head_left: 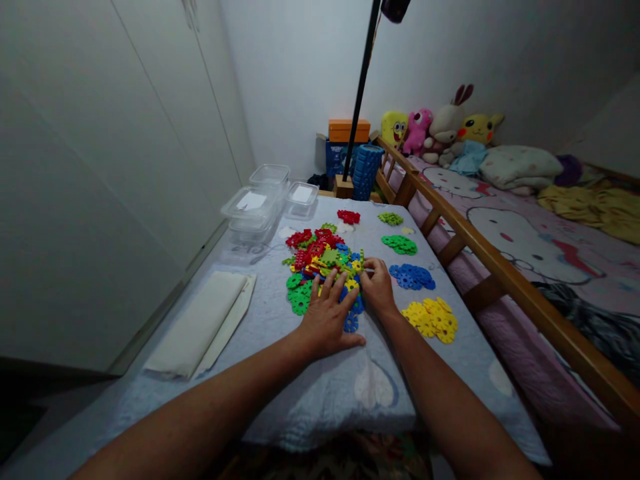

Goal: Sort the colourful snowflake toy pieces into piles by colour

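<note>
A mixed heap of plastic snowflake pieces (320,260) in red, green, blue and yellow lies on the cloth-covered table (320,393). My left hand (327,317) rests flat on the heap's near edge, fingers spread over green and blue pieces. My right hand (377,287) is at the heap's right edge, fingers curled in a pinch on a small piece I cannot make out. To the right lie sorted piles: yellow (433,320), blue (411,276), green (400,244), light green (390,218) and red (349,216).
Clear plastic containers (260,203) stand at the table's far left. A folded white cloth (200,323) lies at the left. A wooden bed rail (480,247) runs along the right, with plush toys (440,130) behind. A black pole (361,87) rises at the back.
</note>
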The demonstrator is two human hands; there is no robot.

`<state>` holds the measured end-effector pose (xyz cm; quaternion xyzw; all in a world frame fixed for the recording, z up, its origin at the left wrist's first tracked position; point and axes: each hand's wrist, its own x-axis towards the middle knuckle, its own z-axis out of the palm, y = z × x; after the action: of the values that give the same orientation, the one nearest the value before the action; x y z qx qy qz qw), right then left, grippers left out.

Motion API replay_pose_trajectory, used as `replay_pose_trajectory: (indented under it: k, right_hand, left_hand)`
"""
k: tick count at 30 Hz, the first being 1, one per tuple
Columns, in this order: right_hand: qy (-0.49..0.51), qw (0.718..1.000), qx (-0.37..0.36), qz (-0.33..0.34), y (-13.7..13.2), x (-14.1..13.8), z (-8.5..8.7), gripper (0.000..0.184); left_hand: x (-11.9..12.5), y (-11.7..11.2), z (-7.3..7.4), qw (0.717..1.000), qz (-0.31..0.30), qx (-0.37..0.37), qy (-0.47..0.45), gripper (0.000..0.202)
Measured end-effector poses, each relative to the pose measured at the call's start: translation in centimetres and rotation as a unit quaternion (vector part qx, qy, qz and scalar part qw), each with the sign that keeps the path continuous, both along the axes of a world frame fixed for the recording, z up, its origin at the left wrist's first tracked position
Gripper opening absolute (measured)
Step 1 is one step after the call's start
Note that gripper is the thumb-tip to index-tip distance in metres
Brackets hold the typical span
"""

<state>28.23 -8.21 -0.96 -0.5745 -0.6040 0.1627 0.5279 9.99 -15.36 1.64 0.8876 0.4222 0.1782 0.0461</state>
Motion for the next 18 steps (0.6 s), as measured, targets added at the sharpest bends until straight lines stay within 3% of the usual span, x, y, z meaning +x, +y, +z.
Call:
replay_pose_trajectory:
  k: [10, 18]
  right_hand:
    - [0.025, 0.998, -0.004, -0.054, -0.2, 0.3, 0.9, 0.012]
    - [0.026, 0.999, -0.012, -0.044, -0.2, 0.4, 0.8, 0.011]
  left_hand:
    - [1.5, 2.9, -0.4, 0.996, 0.061, 0.061, -0.011, 0.070]
    - [1.2, 3.8, -0.1, 0.996, 0.073, 0.047, -0.032, 0.075]
